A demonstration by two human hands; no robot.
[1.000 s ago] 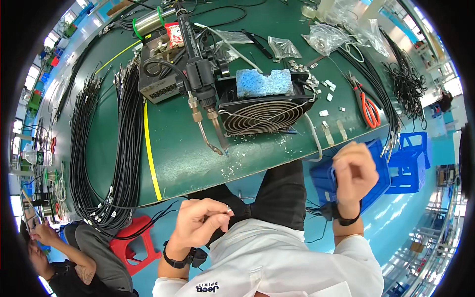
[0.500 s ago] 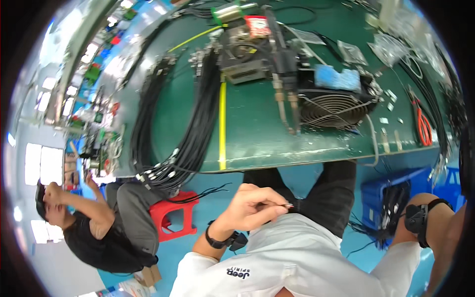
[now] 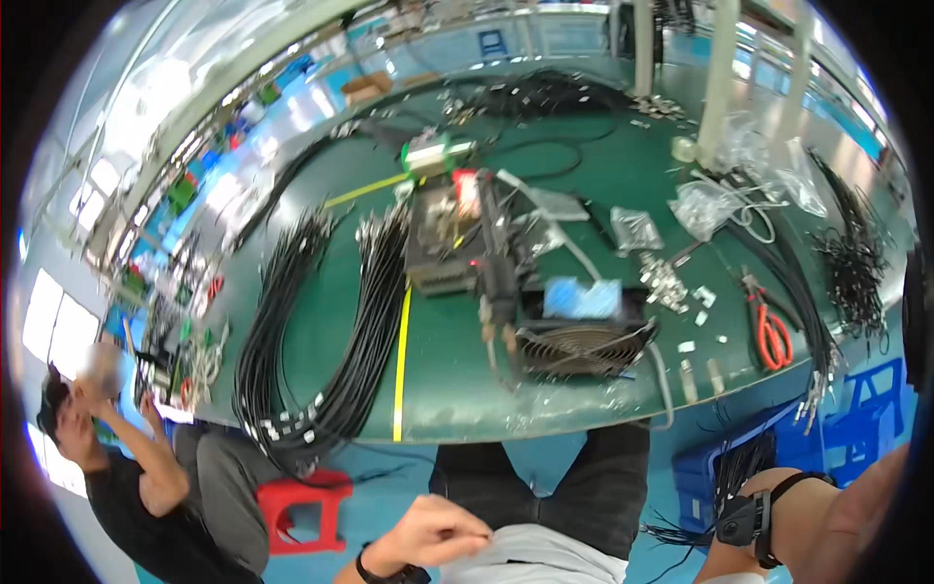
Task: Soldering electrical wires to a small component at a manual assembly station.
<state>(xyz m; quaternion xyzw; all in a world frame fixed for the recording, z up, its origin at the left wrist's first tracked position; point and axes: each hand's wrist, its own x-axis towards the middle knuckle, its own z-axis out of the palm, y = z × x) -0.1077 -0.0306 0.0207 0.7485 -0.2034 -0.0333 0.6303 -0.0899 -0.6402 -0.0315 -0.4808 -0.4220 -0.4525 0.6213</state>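
My left hand is low in front of my lap, below the bench edge. Its thumb and fingertips are pinched together; whatever is between them is too small to make out. My right hand is raised close to the camera at the right rim, blurred and cut off, so its fingers do not show. A dark strap with a small device is around the right wrist. On the green bench ahead, a long looped bundle of black cables hangs partly over the front edge. A wire-grilled fan stands near that edge.
A blue sponge tops the fan, beside a grey box-shaped device. Red-handled pliers and loose white connectors lie right. Below are a blue crate and red stool. A co-worker sits at left.
The view has tilted up, showing more of the bench's far side. My left hand stays pinched and appears lower in the picture. The right hand remains raised at the rim.
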